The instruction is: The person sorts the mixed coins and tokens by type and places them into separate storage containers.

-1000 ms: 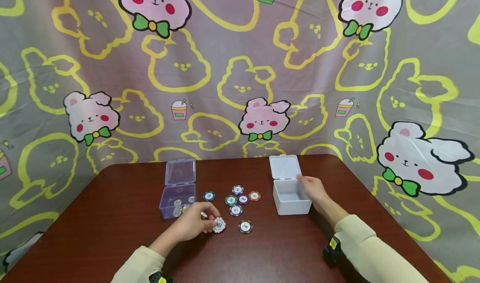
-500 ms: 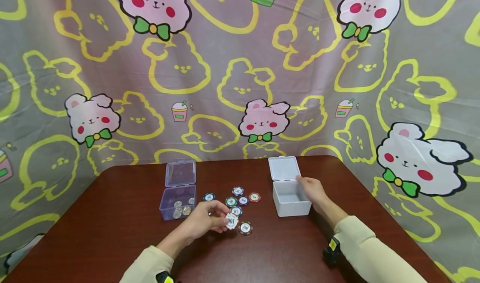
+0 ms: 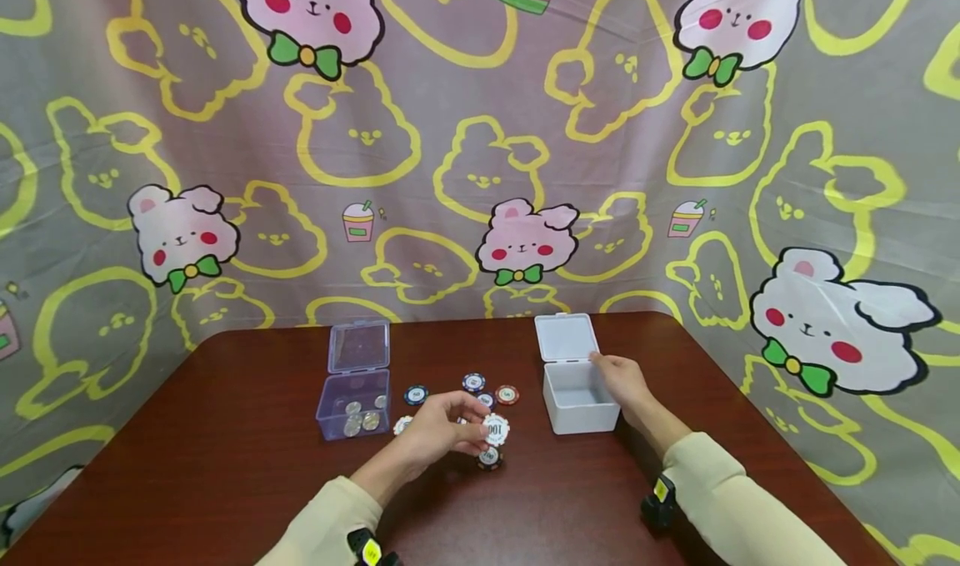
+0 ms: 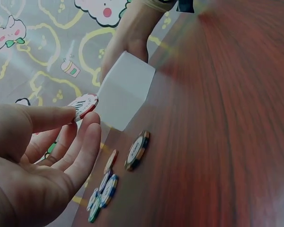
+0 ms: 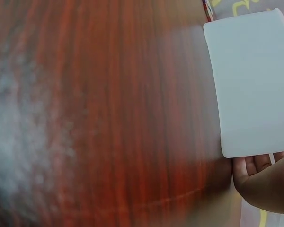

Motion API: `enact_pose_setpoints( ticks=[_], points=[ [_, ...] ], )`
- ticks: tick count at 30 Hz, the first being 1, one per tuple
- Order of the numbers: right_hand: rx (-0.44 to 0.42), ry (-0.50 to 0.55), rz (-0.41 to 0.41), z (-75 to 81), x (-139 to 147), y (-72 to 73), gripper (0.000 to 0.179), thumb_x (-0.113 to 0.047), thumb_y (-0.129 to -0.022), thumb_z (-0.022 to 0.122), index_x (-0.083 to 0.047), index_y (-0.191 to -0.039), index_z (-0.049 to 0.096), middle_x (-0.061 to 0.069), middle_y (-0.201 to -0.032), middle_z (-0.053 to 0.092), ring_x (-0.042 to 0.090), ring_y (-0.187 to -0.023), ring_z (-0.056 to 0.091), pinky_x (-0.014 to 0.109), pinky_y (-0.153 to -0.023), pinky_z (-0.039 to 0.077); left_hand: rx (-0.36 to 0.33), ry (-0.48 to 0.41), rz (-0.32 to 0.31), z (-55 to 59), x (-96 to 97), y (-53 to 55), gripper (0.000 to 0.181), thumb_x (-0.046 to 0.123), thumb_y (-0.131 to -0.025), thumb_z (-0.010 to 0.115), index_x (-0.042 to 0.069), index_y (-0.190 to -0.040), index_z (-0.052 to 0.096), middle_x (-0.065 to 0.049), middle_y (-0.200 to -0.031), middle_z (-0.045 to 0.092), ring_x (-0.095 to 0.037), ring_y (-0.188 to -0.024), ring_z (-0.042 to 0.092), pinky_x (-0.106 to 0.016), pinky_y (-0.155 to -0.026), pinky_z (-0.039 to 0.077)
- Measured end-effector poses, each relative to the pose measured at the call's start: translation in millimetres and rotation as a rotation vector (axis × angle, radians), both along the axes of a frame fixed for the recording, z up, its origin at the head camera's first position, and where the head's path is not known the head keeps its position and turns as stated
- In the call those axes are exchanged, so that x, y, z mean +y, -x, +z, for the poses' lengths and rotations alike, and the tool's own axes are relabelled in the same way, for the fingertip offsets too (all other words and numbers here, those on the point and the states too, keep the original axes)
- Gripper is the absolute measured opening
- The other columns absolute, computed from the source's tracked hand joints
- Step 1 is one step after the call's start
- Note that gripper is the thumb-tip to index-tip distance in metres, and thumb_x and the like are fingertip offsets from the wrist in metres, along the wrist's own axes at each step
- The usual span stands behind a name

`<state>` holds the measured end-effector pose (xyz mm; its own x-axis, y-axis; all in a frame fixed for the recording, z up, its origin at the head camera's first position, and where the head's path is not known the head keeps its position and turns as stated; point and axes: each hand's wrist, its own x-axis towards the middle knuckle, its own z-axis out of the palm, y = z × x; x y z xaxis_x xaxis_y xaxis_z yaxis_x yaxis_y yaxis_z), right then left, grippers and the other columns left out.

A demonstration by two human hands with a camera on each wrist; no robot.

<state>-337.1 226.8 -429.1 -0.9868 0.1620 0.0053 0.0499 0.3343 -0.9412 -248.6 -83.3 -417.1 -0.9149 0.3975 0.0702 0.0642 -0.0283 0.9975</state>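
— Talk me through it, closest first!

— Right, my pale sleeves (image 3: pixel 322 523), each with a small black device (image 3: pixel 365 545) showing a yellow patch. Next up, a dark-rimmed chip (image 3: pixel 490 458) lying on the brown table (image 3: pixel 570 499).

— And that left hand?

— Left hand (image 3: pixel 441 429) is just beyond, up off the wood! Thumb and fingers are nipped together, closed down to the thickness of one white chip (image 3: pixel 496 430) printed 100, which I hold tilted; the other fingers bend loosely.

— Further out?

— Another pale chip (image 3: pixel 402 424), partly covered by my arm, sits beside the purple see-through box (image 3: pixel 332 422), where silver coins (image 3: pixel 371 421) lie. Over on the right, the white box (image 3: pixel 583 419), with my right hand (image 3: pixel 626 383) against its right side. Touching, yes; how tightly those fingers close, I can't tell.

— Behind those?

— A blue-rimmed chip (image 3: pixel 416 395), a red-rimmed chip (image 3: pixel 507 395) and more, some hidden by my fingers. Then both lids (image 3: pixel 566 338), tipped up, and patterned fabric (image 3: pixel 450 91) with bunny faces at the very back
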Motion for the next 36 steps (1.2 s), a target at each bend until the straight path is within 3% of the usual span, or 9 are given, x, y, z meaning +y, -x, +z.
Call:
enact_pose_setpoints(
  ticks=[6,9,25,32,36],
  points=[
    [-0.009,0.011,-0.010,-2.9,0,1.2,0.051,-0.031,-0.103,0.051,0.014,-0.125,0.057,0.026,-0.127,0.053,0.034,-0.116,0.043,0.047,-0.097,0.035,-0.018,-0.036,0.017,-0.9,13.7,5.0,0.027,-0.009,-0.088,0.068,-0.014,-0.113,0.059,-0.016,-0.090,0.064,-0.023,-0.073,0.071,-0.043,-0.074,0.060],
    [-0.008,0.008,-0.017,-3.7,-1,2.1,0.051,-0.031,-0.103,0.051,0.014,-0.125,0.057,0.028,-0.129,0.052,0.035,-0.118,0.043,0.048,-0.100,0.034,-0.035,-0.055,0.026,-1.6,19.2,8.0,0.027,-0.007,-0.089,0.068,-0.013,-0.114,0.060,-0.016,-0.092,0.065,-0.023,-0.074,0.071,-0.039,-0.072,0.060],
    [0.017,-0.015,-0.031,-4.3,-2,1.5,0.049,-0.030,-0.102,0.051,0.014,-0.120,0.061,0.025,-0.118,0.057,0.032,-0.108,0.045,0.040,-0.088,0.036,-0.107,-0.192,0.065,-3.0,52.9,25.1,0.028,-0.007,-0.091,0.065,-0.011,-0.118,0.057,-0.014,-0.093,0.066,-0.023,-0.076,0.072,-0.038,-0.075,0.060],
    [0.039,-0.025,-0.032,-1.9,-2,-0.7,0.044,-0.029,-0.102,0.053,0.012,-0.108,0.066,0.013,-0.091,0.055,0.029,-0.096,0.044,0.036,-0.077,0.035,-0.153,-0.295,0.053,-4.6,74.3,33.1,0.029,-0.009,-0.091,0.063,-0.011,-0.119,0.055,-0.015,-0.094,0.067,-0.023,-0.076,0.072,-0.037,-0.076,0.059],
    [0.050,-0.020,-0.043,-1.5,-3,-0.3,0.043,-0.029,-0.102,0.054,0.012,-0.103,0.066,0.011,-0.086,0.054,0.028,-0.093,0.044,0.035,-0.075,0.035,-0.167,-0.335,0.079,-5.7,87.4,36.6,0.031,-0.008,-0.090,0.064,-0.012,-0.120,0.055,-0.015,-0.092,0.069,-0.021,-0.074,0.071,-0.035,-0.073,0.060]
  ],
)
